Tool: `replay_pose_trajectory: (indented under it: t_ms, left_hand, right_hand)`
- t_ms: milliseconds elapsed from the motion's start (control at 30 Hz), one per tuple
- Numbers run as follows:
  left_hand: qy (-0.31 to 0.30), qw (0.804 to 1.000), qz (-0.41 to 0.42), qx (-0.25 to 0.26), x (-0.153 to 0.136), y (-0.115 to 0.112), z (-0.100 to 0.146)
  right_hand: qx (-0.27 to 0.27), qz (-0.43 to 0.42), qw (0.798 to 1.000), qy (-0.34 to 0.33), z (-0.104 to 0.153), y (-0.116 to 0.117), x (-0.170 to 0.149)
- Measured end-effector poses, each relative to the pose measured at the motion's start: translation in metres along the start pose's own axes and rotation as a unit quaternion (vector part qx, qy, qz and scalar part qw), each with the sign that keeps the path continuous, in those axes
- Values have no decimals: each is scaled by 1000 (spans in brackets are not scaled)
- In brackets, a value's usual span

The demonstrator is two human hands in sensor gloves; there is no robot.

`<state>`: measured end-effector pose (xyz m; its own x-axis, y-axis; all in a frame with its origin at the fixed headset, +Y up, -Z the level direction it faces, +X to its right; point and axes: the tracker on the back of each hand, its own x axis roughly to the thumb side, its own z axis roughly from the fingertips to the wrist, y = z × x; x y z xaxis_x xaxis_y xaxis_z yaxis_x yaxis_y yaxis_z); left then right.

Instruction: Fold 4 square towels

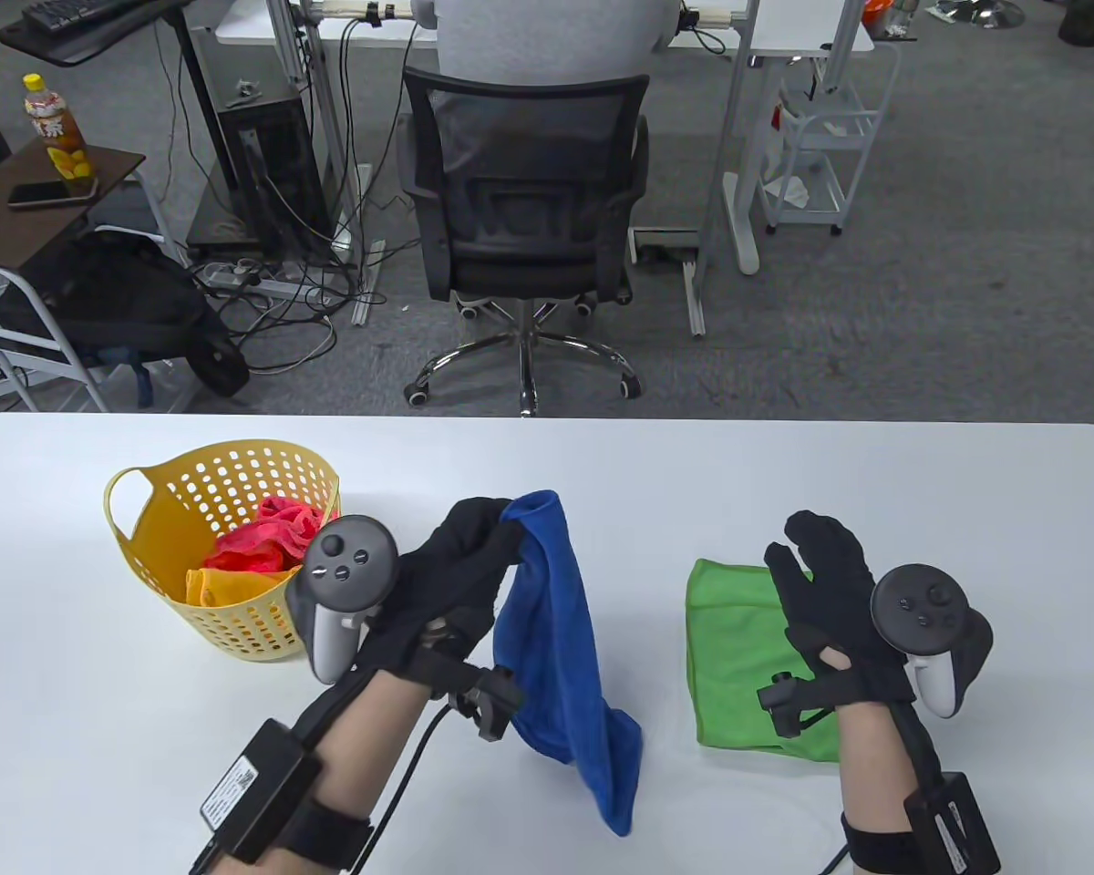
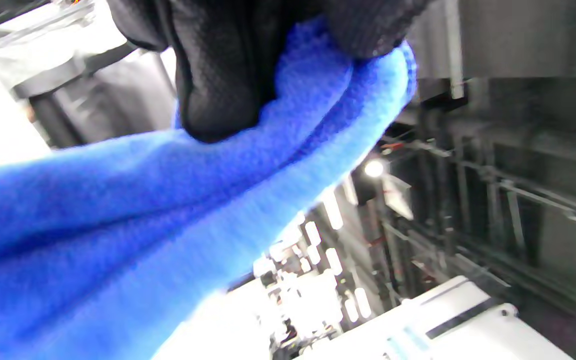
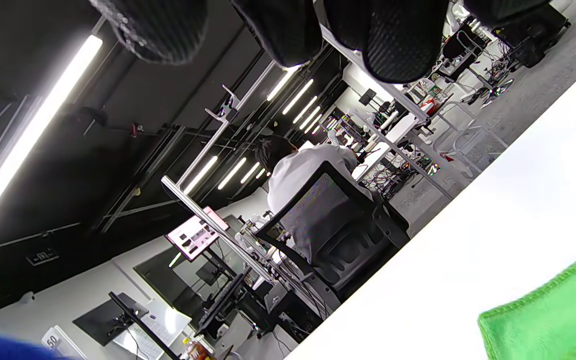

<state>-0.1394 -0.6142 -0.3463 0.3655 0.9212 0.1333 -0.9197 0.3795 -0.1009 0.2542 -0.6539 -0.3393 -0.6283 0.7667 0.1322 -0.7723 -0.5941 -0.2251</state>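
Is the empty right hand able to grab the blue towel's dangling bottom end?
Probably yes. The right hand is open above the green towel, and only bare table lies between it and the blue towel hanging from the left hand.

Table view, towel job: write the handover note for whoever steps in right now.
Left hand pinches the blue towel by one edge, lifted, with its lower end near the table.
Right hand is open, above the green towel.
Green towel lies folded flat on the table: done.
Red towel and orange towel sit unfolded in the yellow basket.
Left: fold blue, red, orange.
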Motion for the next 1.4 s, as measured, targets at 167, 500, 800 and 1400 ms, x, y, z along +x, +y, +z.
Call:
replay_pose_trajectory:
  t_ms: [167, 500, 800, 1400]
  left_hand:
    - [67, 990, -104, -68, -58, -26, -21]
    - [83, 988, -85, -94, -108, -8, 55]
    - [94, 993, -46, -56, -154, 7, 86]
    - [20, 977, -140, -159, -144, -53, 99]
  right_hand:
    - [20, 12, 1000, -10, 3, 13, 8]
    - [246, 129, 946, -166, 47, 123, 73]
    - [351, 458, 813, -81, 98, 243, 48]
    - [482, -216, 842, 107, 67, 214, 22]
